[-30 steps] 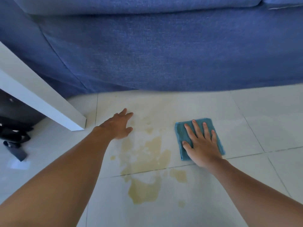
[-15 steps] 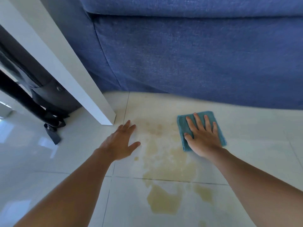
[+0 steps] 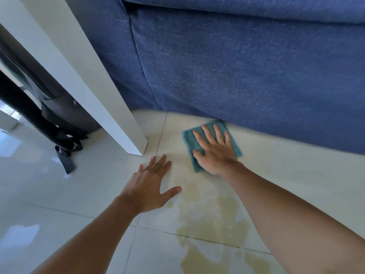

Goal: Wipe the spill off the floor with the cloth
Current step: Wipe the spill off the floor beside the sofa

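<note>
1. Your right hand (image 3: 214,155) lies flat, palm down, fingers spread, on the folded teal microfibre cloth (image 3: 212,143); it presses the cloth rather than gripping it.
2. That cloth sits on the pale glossy tiled floor (image 3: 296,175), its far corner touching or just at the base of the blue woven-fabric sofa (image 3: 237,66); can't tell which.
3. Your left hand (image 3: 152,186) is open, fingers extended, thumb out to the right, holding nothing. It's low over the floor just left of the spill; can't tell if the palm touches the tile.
4. The yellowish-brown liquid spill (image 3: 207,218) spreads from just below the cloth toward you, across a grout line, w/ a thicker pool at the bottom edge of view. The part nearest the cloth looks thin and smeared.
5. The white square table leg (image 3: 94,91) slants down to the floor left of the cloth, its foot near your left fingertips.
6. Behind the leg: a dark bag w/ black straps (image 3: 65,123) on the floor. Contents not visible.
</note>
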Tool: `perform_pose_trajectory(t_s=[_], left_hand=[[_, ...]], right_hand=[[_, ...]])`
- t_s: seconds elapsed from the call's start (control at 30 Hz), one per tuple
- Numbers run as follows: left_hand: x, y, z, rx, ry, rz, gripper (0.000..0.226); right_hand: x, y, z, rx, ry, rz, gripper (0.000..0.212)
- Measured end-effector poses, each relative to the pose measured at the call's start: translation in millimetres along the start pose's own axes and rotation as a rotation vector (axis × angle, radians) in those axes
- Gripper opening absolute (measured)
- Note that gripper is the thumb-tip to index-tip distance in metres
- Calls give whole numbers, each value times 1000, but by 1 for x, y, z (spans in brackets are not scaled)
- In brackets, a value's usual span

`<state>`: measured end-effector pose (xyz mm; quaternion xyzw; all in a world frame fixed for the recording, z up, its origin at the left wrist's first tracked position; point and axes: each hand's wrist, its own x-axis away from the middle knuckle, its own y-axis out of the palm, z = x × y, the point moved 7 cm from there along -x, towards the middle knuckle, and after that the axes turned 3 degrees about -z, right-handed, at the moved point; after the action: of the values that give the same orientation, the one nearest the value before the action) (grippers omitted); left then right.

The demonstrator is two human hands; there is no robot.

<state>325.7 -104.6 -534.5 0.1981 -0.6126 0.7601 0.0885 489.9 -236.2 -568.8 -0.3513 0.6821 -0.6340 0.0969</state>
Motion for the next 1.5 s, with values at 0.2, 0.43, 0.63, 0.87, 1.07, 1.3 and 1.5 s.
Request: perform_pose_trajectory(t_s=[0.2, 0.43, 0.63, 0.87, 1.07, 1.3, 1.5], left_hand=[[-1, 3, 1, -45, 11, -22, 96], [-6, 4, 0, -53, 38, -56, 98], [-1, 7, 3, -9, 29, -43, 100], [17, 13, 8, -24, 46, -168, 118], [32, 20, 4, -30, 107, -223, 136], [55, 39, 12, 24, 103, -49, 117], [78, 56, 6, 114, 80, 144, 104]], right_hand=[[-43, -12, -21, -4, -47, -5, 71], [-46, -13, -32, 14, -194, -117, 65], [-5, 2, -12, 33, -291, -109, 62], [60, 9, 55, 7, -118, -100, 64], [126, 21, 99, -8, 82, -57, 64], [209, 47, 98, -70, 390, 59, 69], [300, 83, 103, -40, 430, 61, 71]])
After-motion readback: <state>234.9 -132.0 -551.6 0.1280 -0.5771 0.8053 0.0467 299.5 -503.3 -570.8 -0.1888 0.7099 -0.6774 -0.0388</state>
